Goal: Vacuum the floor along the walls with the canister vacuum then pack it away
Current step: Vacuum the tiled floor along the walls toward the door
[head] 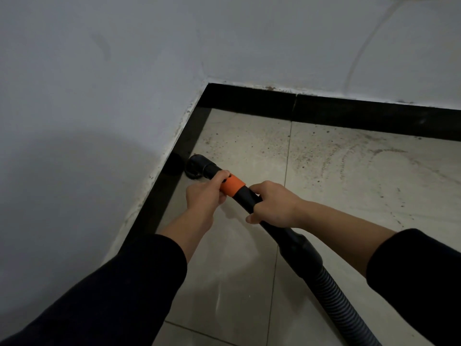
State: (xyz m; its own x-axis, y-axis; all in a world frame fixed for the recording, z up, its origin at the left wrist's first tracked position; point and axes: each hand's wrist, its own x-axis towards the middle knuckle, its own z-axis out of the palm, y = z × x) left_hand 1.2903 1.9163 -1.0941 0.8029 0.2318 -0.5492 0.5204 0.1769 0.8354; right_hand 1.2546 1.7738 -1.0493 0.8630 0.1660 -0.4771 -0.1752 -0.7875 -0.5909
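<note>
Now, left hand (202, 196) curled round the black wand (245, 196) at its orange collar (232, 187), right hand (270, 204) gripping nearer, nozzle (197, 168) far-left by the black skirting (174, 171).

One wide-angle camera on the person's head looks forward and steeply down into the room corner where the black skirting board (207, 96) turns. Below that corner, near the lens, the left hand (202, 198) and right hand (272, 206) hold the vacuum tube (245, 196); the floor (349, 171) spreads to the corner's right.
</note>
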